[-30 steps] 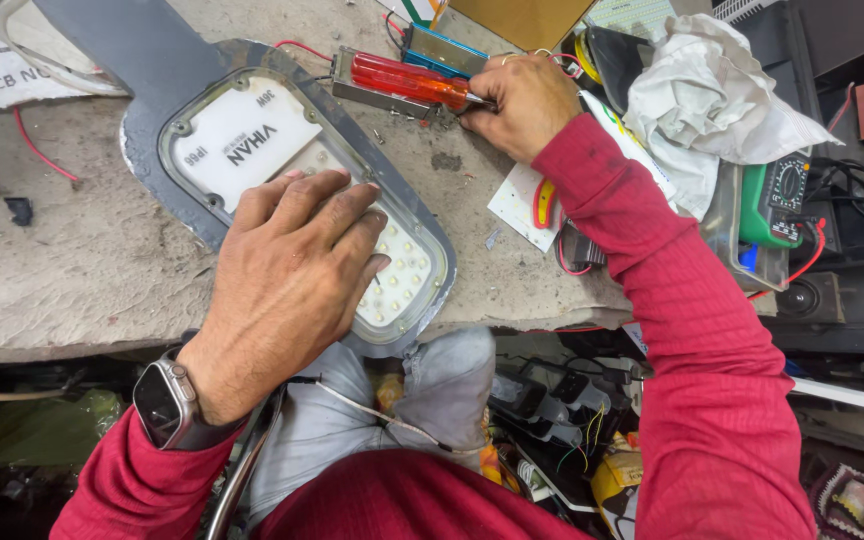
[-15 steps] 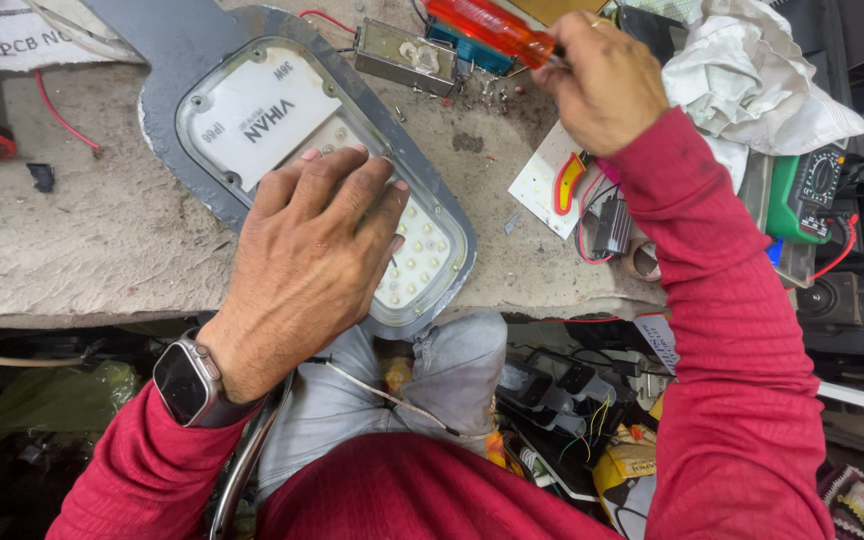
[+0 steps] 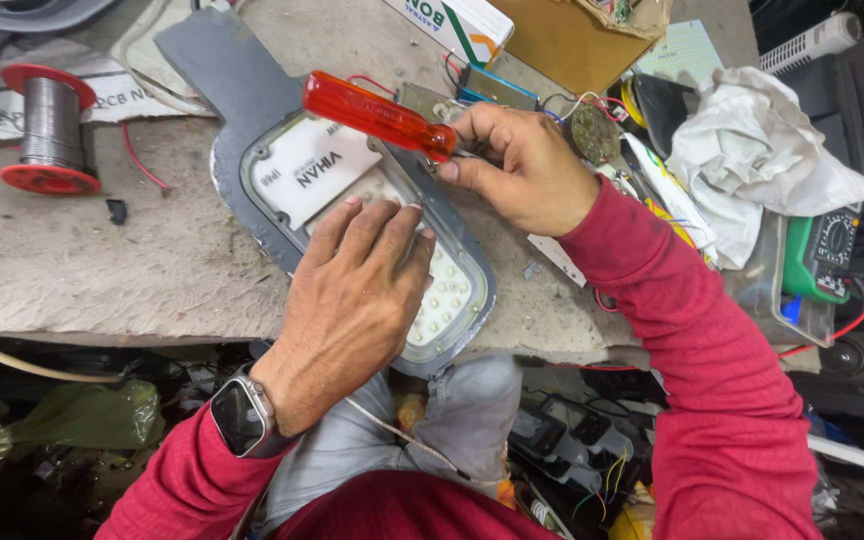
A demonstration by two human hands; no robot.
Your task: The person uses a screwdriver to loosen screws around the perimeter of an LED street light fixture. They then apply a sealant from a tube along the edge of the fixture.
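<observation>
The left hand (image 3: 357, 285) lies flat, fingers released, pinning the grey LED lamp housing (image 3: 282, 170) on the surface (image 3: 132, 260). The right hand (image 3: 517, 165) clenches a red-handled screwdriver (image 3: 377, 115) (tip hidden); it might slip and scratch the lens.

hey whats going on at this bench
A person in a red long-sleeved top leans over a rough stone workbench. The left hand lies flat on the clear cover of a grey metal lamp housing with rows of small white lights. The right hand grips a screwdriver with a translucent red handle at the housing's upper edge. A red spool of solder wire stands to the left.
</observation>
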